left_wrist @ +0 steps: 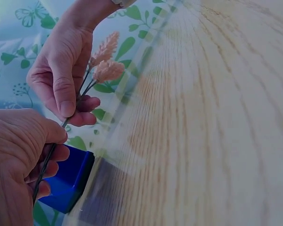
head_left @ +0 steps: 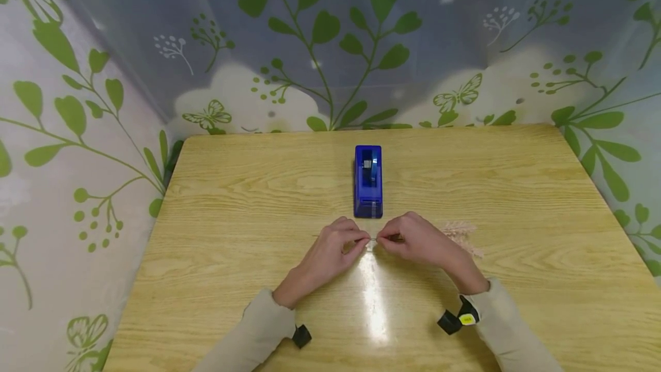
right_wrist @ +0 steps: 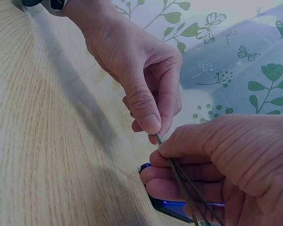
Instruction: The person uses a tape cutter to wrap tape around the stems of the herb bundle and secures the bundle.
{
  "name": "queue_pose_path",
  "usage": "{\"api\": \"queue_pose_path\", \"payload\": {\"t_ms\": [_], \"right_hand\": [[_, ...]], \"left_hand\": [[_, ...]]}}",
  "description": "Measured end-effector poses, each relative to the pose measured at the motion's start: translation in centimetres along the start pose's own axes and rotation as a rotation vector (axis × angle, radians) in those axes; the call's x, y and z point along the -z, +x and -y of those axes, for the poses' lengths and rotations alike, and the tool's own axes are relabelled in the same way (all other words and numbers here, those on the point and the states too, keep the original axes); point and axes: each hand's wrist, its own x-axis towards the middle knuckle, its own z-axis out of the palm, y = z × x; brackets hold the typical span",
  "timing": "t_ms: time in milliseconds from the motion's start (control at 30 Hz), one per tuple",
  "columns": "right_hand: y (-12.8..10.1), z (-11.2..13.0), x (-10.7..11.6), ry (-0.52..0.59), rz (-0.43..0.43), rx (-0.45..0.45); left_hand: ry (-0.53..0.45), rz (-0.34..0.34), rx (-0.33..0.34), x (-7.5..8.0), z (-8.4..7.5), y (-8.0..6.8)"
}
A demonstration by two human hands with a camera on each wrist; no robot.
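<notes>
Thin dark stems [right_wrist: 184, 188] with fluffy pale pink flower heads [left_wrist: 108, 61], apparently artificial, are held between both hands. My left hand [head_left: 330, 245] pinches the stem between thumb and fingers, and a thin end sticks out past it to the left. Close beside it, my right hand [head_left: 415, 240] pinches the stem nearer the flower heads, which show beyond that hand on the right in the head view. In the right wrist view the stems run together at the fingertips and spread apart across the right palm. Only a short bit of stem shows between the two hands.
A blue box-shaped desk item [head_left: 368, 202] with a recess in its top stands just beyond the hands. The wooden table [head_left: 248, 188] has leaf-patterned curtains [head_left: 289, 90] along its back and sides. Black wrist straps [head_left: 450, 321] hang at both sleeves.
</notes>
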Motion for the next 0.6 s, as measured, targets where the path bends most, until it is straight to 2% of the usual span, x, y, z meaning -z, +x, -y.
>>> {"api": "queue_pose_path", "payload": {"t_ms": [600], "right_hand": [[-0.05, -0.08, 0.05, 0.000, -0.015, -0.007]], "left_hand": [[0.011, -0.018, -0.024, -0.06, 0.11, -0.07]]}}
